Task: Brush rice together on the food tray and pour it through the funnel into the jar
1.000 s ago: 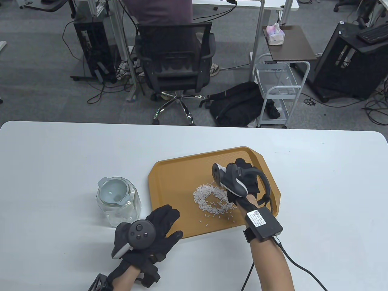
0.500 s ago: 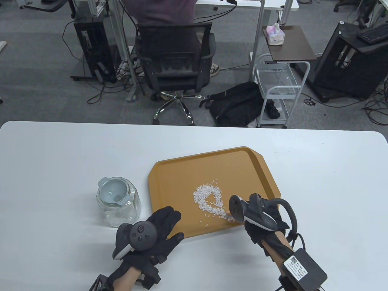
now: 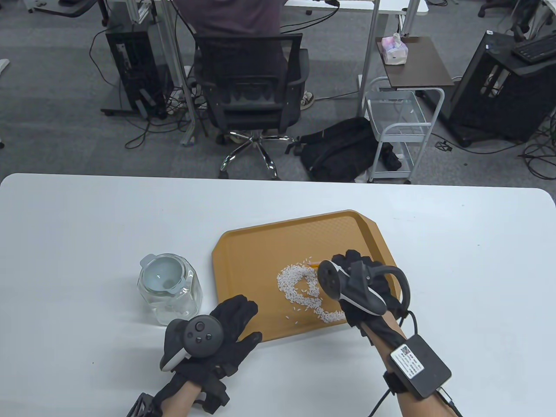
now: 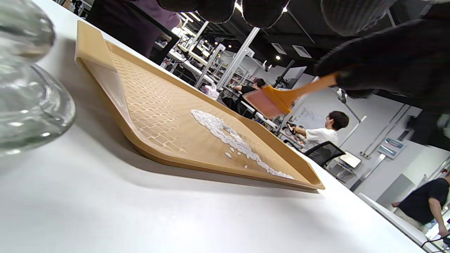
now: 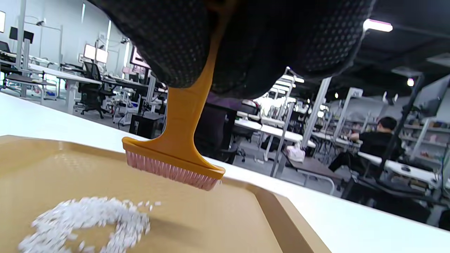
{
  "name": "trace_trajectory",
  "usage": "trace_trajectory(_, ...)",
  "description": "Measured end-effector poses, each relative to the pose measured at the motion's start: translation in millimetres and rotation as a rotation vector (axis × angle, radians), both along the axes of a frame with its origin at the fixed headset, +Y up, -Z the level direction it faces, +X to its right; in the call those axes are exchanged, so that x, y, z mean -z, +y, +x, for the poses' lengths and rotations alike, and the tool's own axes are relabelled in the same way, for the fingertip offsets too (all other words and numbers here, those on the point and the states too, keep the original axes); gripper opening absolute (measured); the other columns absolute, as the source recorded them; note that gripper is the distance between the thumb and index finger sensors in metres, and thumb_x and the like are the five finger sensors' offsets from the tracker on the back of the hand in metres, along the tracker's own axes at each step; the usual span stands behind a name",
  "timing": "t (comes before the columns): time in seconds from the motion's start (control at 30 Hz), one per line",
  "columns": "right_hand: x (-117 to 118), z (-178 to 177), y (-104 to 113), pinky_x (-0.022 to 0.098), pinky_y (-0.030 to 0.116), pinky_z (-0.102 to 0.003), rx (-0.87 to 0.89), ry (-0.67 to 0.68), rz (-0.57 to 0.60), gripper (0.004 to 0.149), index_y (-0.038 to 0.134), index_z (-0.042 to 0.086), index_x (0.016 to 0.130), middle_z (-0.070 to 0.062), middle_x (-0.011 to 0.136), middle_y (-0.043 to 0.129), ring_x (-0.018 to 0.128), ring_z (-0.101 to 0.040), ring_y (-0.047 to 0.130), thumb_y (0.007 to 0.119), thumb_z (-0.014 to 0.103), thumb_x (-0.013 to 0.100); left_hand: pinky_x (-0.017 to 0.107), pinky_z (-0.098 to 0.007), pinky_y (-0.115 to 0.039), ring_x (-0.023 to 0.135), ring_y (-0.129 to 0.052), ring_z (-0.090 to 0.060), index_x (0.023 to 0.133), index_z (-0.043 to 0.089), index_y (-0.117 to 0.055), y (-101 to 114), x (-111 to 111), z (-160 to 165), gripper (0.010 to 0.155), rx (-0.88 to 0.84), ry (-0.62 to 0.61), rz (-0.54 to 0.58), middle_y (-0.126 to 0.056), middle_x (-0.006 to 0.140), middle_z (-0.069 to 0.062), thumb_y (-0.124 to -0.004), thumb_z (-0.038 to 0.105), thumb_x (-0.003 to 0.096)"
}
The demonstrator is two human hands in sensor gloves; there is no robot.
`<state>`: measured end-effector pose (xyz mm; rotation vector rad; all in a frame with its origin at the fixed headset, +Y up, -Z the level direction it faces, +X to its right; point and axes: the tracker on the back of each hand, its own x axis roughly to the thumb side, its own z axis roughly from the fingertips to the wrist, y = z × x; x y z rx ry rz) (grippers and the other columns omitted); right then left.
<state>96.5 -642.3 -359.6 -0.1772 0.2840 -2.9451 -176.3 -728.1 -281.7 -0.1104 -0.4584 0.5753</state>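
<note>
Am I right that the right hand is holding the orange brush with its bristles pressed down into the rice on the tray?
Not quite: the right hand holds the orange brush, but the right wrist view shows its bristles lifted clear above the rice and tray.

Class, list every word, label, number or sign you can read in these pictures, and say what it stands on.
No text can be read.
White label on the black box strapped to the right wrist: a square code and lines of print, too small to read.
Signs on the far wall in the left wrist view: blurred.

White table (image 3: pixel 87 217): tray (image 3: pixel 243 243), jar (image 3: pixel 171 289), left hand (image 3: pixel 226 330).
</note>
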Motion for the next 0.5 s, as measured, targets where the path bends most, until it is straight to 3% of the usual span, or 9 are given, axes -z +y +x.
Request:
trace_trajectory(0.1,29,-19,-20,0.054,0.079,-0.051,-0.055,0.016,0.065,0.046,0.082,0.018,0.093,-0.015,0.093,0.080,0.059,-0.023,0.093,0.083,0.023,0.047,0.076,-0.065,-0.040,0.110,-0.041,-0.038,0.110,0.024,-0.048,0,0,-2,0.072,-0.006,0.005,-0.002,-0.040,0.121,-0.011,-0.066,0.059,0.0497)
trace_trajectory(0.27,57,-31,-45,0.054,0.079,-0.051,-0.098,-0.014,0.059,0.047,0.080,0.018,0.094,-0.015,0.094,0.078,0.059,-0.022,0.092,0.081,0.023,0.047,0.076,-0.065,-0.040,0.110,-0.041,-0.039,0.110,0.025,-0.048,1,1,-6,0.072,-0.010,0.017,-0.001,-0.040,0.121,-0.011,-0.066,0.059,0.0498)
trace_trajectory(0.4,65,-26,-53,0.054,0.079,-0.050,-0.087,-0.042,0.017,0.047,0.081,0.019,0.093,-0.014,0.093,0.079,0.058,-0.022,0.092,0.081,0.023,0.046,0.077,-0.065,-0.040,0.111,-0.040,-0.038,0.110,0.024,-0.047,1,3,-8,0.072,-0.009,0.022,-0.006,-0.040,0.121,-0.011,-0.066,0.059,0.0502)
trace_trajectory(0.5,57,-21,-55,0.053,0.079,-0.050,-0.113,-0.024,-0.019,0.047,0.081,0.020,0.093,-0.014,0.093,0.079,0.058,-0.022,0.093,0.081,0.023,0.046,0.076,-0.065,-0.040,0.110,-0.041,-0.038,0.110,0.025,-0.047,1,3,-8,0.072,-0.010,0.023,-0.008,-0.040,0.121,-0.011,-0.066,0.059,0.0499)
